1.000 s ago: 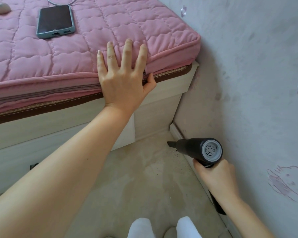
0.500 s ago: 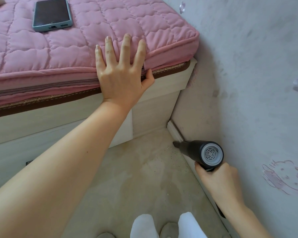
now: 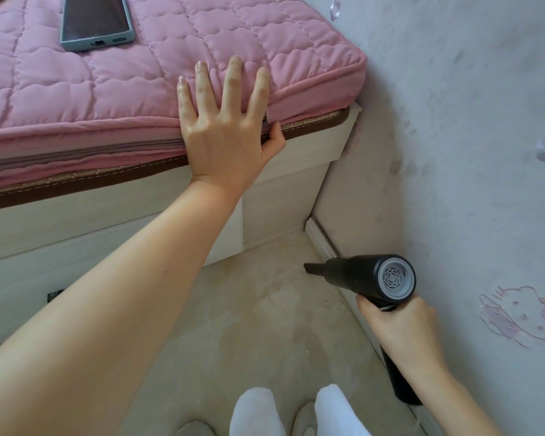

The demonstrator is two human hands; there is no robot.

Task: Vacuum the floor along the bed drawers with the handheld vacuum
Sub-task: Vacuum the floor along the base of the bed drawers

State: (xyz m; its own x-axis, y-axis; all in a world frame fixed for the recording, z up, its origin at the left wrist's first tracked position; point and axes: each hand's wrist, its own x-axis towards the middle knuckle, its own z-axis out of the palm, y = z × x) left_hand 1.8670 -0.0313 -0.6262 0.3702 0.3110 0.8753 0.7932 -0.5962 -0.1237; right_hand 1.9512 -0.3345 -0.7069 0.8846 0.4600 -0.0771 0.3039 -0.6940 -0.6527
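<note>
My right hand grips the handle of a black handheld vacuum. Its narrow nozzle points left over the beige floor, close to the white skirting board at the wall. The pale wooden bed drawers run along the left, ending in a corner panel near the wall. My left hand rests flat with straight, spread fingers on the edge of the pink quilted mattress, thumb tucked below the edge.
A phone in a teal case lies on the mattress. The grey wall with faded cartoon stickers stands on the right. My feet in white socks and grey slippers are at the bottom edge.
The vacuum's nozzle has swung a little leftward, away from the skirting board. My left hand stays pressed on the mattress edge. The view has tilted slightly.
</note>
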